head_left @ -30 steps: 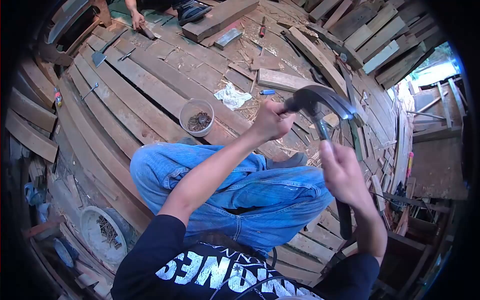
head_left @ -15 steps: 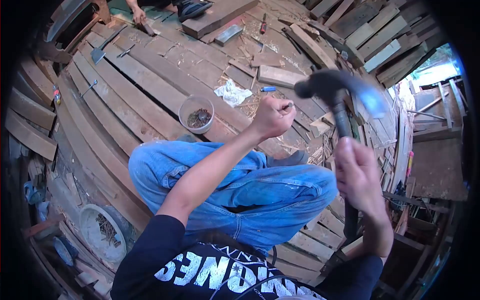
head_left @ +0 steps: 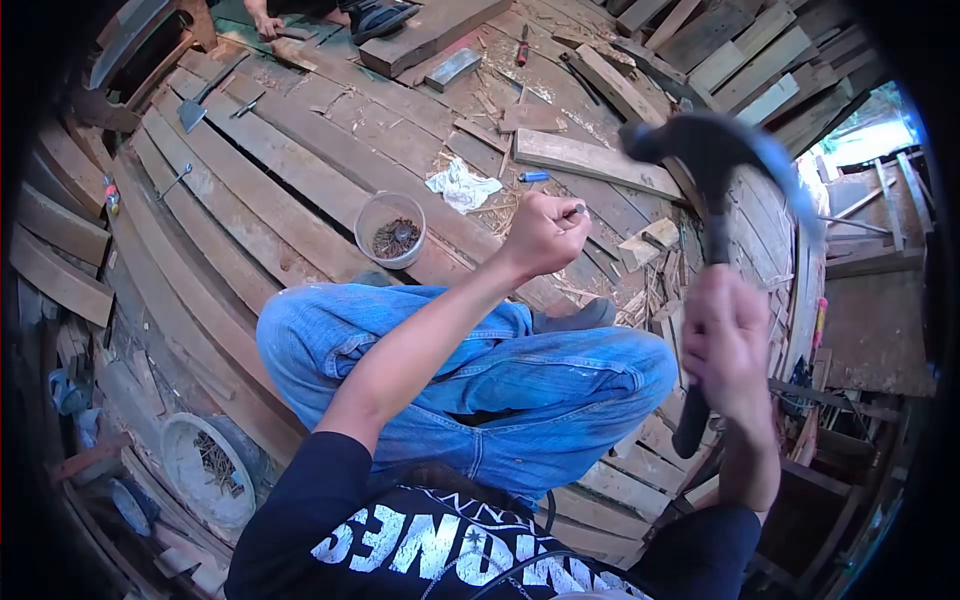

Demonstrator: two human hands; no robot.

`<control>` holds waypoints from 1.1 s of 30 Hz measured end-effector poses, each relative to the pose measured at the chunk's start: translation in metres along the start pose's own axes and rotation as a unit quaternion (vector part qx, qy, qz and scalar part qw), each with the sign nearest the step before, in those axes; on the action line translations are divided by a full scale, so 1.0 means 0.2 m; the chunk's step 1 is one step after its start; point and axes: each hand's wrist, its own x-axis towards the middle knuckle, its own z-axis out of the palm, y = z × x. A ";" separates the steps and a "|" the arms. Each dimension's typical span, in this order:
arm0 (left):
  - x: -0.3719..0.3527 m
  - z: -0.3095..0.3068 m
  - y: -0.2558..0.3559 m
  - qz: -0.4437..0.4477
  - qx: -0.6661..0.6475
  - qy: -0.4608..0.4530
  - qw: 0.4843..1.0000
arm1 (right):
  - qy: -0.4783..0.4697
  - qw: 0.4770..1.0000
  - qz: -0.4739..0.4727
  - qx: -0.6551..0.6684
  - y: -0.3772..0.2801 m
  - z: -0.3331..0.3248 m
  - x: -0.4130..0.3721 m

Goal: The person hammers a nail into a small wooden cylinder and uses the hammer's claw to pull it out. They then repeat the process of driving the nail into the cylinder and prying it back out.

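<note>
My right hand (head_left: 727, 335) is wrapped round the handle of a claw hammer (head_left: 708, 165). The hammer is raised, its dark head up and to the right of my other hand, slightly blurred. My left hand (head_left: 545, 238) is closed in a fist above the floor beyond my knees. A small dark metal piece (head_left: 577, 209) pokes out at the thumb side; the rest is hidden in the fingers. Left of that fist, a clear plastic tub (head_left: 372, 215) holds small dark bits like nails. A white crumpled cloth (head_left: 463, 187) and a blue lighter (head_left: 535, 177) lie just beyond.
Curved wooden planks (head_left: 270, 185) form the floor, strewn with shavings. A thick timber (head_left: 425, 38) and a red screwdriver (head_left: 523, 47) lie farther off. Another person's hand (head_left: 268, 27) is at the top left. A whitish bucket (head_left: 207, 470) stands lower left. Stacked boards (head_left: 755, 62) fill the upper right.
The hammer and my right hand have moved right, with the head swung to the right. My left hand has stayed put. The other person's hand has shifted slightly left.
</note>
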 end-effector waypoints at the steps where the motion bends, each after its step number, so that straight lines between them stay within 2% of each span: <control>1: 0.00 0.00 -0.01 0.003 0.001 -0.002 1.000 | 0.008 0.998 -0.001 -0.066 0.08 0.03 0.03; 2: 0.00 0.00 -0.01 -0.027 -0.018 0.009 0.999 | -0.039 0.985 0.023 -0.166 0.10 0.04 0.06; 3: 0.00 0.01 -0.01 -0.056 -0.039 0.020 0.997 | -0.034 0.985 0.022 -0.167 0.09 0.03 0.05; 5: 0.02 0.00 -0.01 -0.050 -0.007 0.024 0.998 | -0.048 0.994 0.003 -0.100 0.07 0.03 0.05; 6: 0.01 0.00 0.01 -0.016 -0.002 0.011 1.000 | -0.025 0.998 0.055 -0.033 0.00 0.04 0.01; 7: 0.00 0.00 0.02 0.020 0.003 -0.003 1.000 | -0.017 0.999 0.034 0.001 -0.04 0.03 0.00; 9: 0.00 0.01 0.02 0.024 0.002 -0.001 1.000 | 0.012 0.999 -0.017 0.035 -0.06 0.00 -0.02; 11: 0.00 0.00 0.01 0.007 0.001 0.005 1.000 | 0.035 0.996 -0.038 -0.075 0.04 0.03 0.00; 12: 0.01 -0.01 0.02 0.010 0.003 0.005 1.000 | 0.000 0.993 -0.004 -0.118 0.07 0.06 0.04; 14: 0.01 -0.01 0.03 -0.051 0.016 0.012 0.998 | -0.017 0.990 0.002 -0.142 0.08 0.05 0.03; 15: 0.04 -0.01 0.02 -0.047 0.017 0.014 0.999 | -0.037 0.985 0.005 -0.168 0.07 0.04 0.05; 16: 0.04 -0.01 0.02 -0.033 0.004 0.008 0.999 | -0.035 0.994 0.009 -0.103 0.02 0.03 0.02; 17: 0.01 0.00 0.02 -0.024 -0.011 0.002 1.000 | -0.040 0.994 0.017 -0.102 0.00 0.03 -0.01; 18: 0.00 0.01 -0.02 0.016 -0.023 -0.004 1.000 | -0.006 0.998 -0.034 -0.058 -0.01 0.02 -0.03; 19: 0.00 0.01 -0.03 0.015 -0.025 -0.005 1.000 | 0.032 0.995 -0.090 -0.016 -0.02 0.01 -0.04; 21: 0.00 0.00 -0.03 0.018 -0.006 -0.009 1.000 | 0.037 0.996 -0.085 0.018 -0.01 0.02 -0.03; 22: 0.00 0.00 -0.02 0.022 -0.005 -0.011 1.000 | 0.014 0.997 -0.039 -0.071 0.03 0.05 0.01; 23: -0.01 -0.01 -0.01 -0.022 -0.009 -0.007 1.000 | -0.008 0.987 0.010 -0.158 0.07 0.06 0.04; 24: 0.00 -0.01 0.00 -0.064 -0.013 -0.005 0.998 | -0.043 0.976 0.041 -0.211 0.10 0.05 0.06; 25: 0.02 -0.01 0.00 -0.059 -0.013 -0.005 0.998 | -0.040 0.976 0.037 -0.211 0.08 0.04 0.05; 27: 0.00 -0.01 0.00 -0.032 0.004 -0.001 0.999 | -0.017 0.996 -0.004 -0.091 0.01 0.03 0.01; 28: -0.01 -0.01 -0.01 -0.015 -0.032 -0.001 0.999 | 0.001 0.999 -0.002 -0.042 -0.05 0.02 -0.02; 31: -0.01 0.00 -0.01 -0.025 -0.026 -0.004 0.999 | 0.026 0.996 -0.050 0.076 -0.03 -0.01 -0.03; 33: 0.00 -0.01 0.01 -0.018 -0.040 -0.001 0.999 | -0.001 0.997 0.015 -0.073 0.06 0.03 0.02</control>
